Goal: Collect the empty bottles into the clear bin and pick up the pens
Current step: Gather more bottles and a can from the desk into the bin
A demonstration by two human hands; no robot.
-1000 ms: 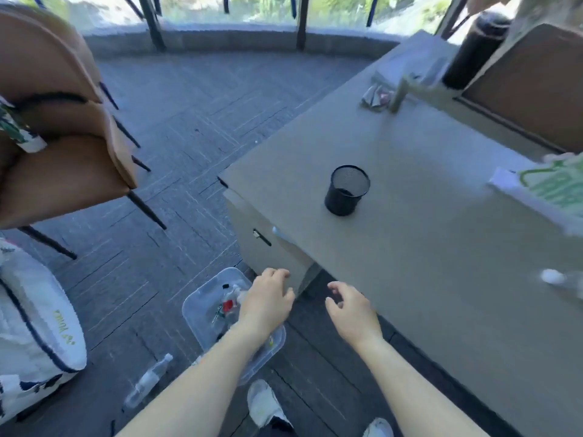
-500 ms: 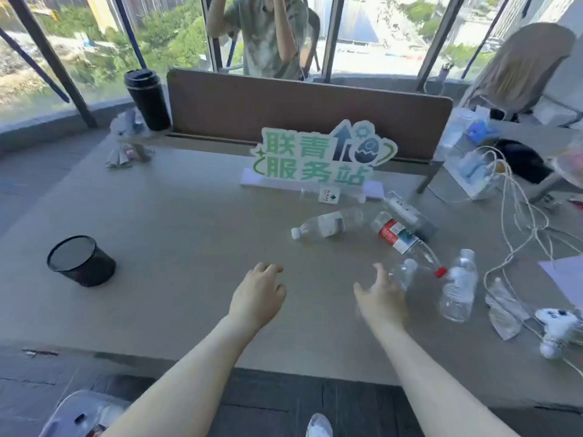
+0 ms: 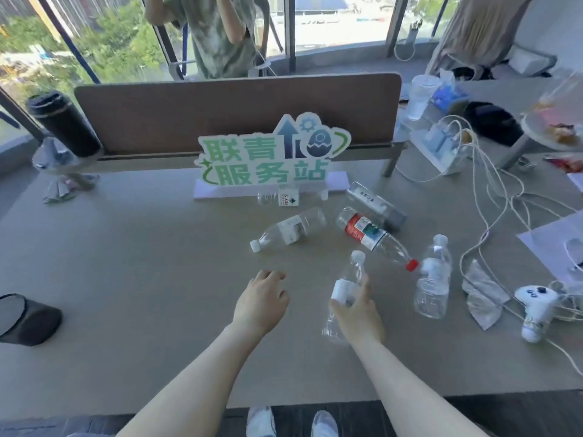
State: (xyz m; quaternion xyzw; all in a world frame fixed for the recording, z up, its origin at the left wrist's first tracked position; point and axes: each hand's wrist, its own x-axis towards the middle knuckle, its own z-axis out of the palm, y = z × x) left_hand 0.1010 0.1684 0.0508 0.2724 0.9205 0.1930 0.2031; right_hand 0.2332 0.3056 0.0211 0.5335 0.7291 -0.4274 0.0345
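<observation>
Right hand (image 3: 356, 313) grips bottle (image 3: 347, 285) (left hand (image 3: 260, 302) loosely curled).

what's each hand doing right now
Left hand: open, holding nothing, over the desk.
Right hand: fingers gripping a clear empty bottle.

Bottles (image 3: 291, 230) are clear, glossy plastic (one label (image 3: 362, 232) red). The desk (image 3: 142, 263) looks matt and smooth; the pen cup (image 3: 26, 320) is black mesh; the divider (image 3: 236, 111) matt brown.

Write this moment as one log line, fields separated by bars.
right hand grips clear bottle | left hand holds nothing | other bottles lie on table
</observation>
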